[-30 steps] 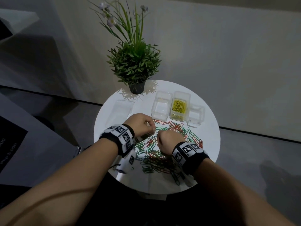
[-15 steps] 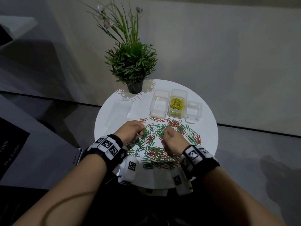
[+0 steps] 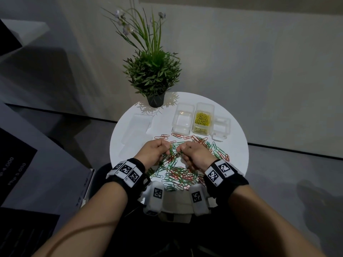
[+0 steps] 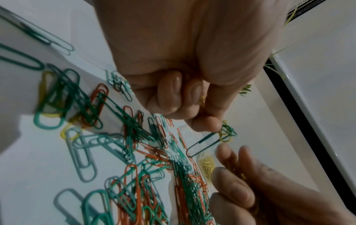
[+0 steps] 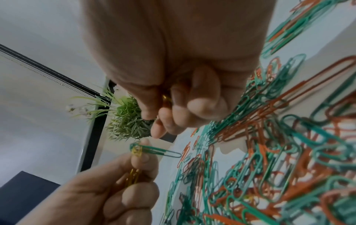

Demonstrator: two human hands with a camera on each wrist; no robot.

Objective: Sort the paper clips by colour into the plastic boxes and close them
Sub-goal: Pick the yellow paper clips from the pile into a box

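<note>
Yellow clips [image 3: 202, 118] are contained in the middle plastic box [image 3: 203, 108]. Green and red paper clips [image 3: 178, 169] are spread on the table [image 3: 235, 145]. Clips are pinched by left hand [image 3: 155, 152] and right hand [image 3: 196, 154], fingers curled.

Two bare forearms reach forward side by side, each wrist wrapped in a black band with printed square markers, the left hand [image 3: 156, 152] and right hand [image 3: 195, 153] curled knuckles-up and nearly touching, fingers [image 5: 143, 153] of each pinching small paper clips [image 5: 154, 150].
</note>
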